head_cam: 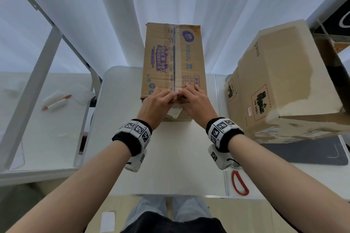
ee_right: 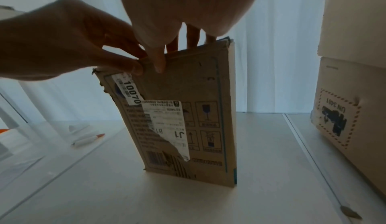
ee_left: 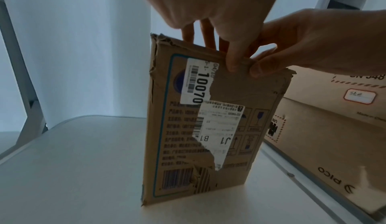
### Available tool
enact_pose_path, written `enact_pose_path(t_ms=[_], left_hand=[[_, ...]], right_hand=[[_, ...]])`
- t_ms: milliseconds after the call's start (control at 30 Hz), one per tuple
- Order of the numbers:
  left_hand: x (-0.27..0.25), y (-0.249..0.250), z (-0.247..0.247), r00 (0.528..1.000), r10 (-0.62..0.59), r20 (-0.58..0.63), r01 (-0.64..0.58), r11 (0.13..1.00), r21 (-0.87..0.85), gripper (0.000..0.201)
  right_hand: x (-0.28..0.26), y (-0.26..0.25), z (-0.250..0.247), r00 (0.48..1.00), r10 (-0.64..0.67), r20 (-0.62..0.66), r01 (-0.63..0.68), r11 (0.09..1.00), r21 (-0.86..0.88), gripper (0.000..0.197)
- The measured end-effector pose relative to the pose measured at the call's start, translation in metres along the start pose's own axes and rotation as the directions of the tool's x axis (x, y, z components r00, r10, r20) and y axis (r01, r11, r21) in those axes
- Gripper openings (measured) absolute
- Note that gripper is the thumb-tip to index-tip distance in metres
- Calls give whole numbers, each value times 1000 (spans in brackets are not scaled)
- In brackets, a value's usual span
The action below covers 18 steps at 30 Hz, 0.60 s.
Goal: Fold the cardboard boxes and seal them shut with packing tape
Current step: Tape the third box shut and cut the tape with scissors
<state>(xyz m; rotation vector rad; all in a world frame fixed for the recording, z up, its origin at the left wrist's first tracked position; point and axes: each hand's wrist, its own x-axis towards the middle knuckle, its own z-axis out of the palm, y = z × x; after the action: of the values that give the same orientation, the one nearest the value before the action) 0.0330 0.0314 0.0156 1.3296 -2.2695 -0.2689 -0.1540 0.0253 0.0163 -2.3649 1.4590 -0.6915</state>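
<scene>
A tall brown cardboard box (head_cam: 161, 58) with purple print stands on the white table (head_cam: 170, 157). Clear packing tape (head_cam: 174, 53) runs along its closed top seam. My left hand (head_cam: 162, 96) and right hand (head_cam: 191, 94) meet at the near end of that seam. Their fingers lie on the top and both thumbs press down over the near face. In the left wrist view the left hand (ee_left: 229, 46) thumbs the top edge of the box (ee_left: 208, 128) beside the right hand (ee_left: 313, 46). The right wrist view shows the right hand (ee_right: 165, 50), the left hand (ee_right: 83, 46) and the labelled face of the box (ee_right: 198, 87).
A larger PICO cardboard box (head_cam: 284, 81) sits close on the right, partly over a dark mat (head_cam: 306, 151). A red looped handle (head_cam: 239, 183) lies near the table's front right. Two markers (head_cam: 56, 101) lie on a lower surface at the left, behind a metal frame (head_cam: 37, 62).
</scene>
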Motion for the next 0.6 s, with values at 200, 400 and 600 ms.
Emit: enact_pose_path(t_ms=[200, 400, 600], left_hand=[[-2, -1, 3, 996, 69, -50, -61, 986, 155, 12], [1, 3, -1, 995, 50, -87, -39, 992, 122, 6], [4, -2, -1, 996, 81, -38, -77, 992, 101, 17]], right_hand=[[-2, 3, 10, 999, 17, -49, -14, 999, 44, 10], [-1, -2, 9, 997, 51, -59, -47, 997, 64, 12], [0, -1, 0, 998, 40, -41, -36, 995, 97, 18]])
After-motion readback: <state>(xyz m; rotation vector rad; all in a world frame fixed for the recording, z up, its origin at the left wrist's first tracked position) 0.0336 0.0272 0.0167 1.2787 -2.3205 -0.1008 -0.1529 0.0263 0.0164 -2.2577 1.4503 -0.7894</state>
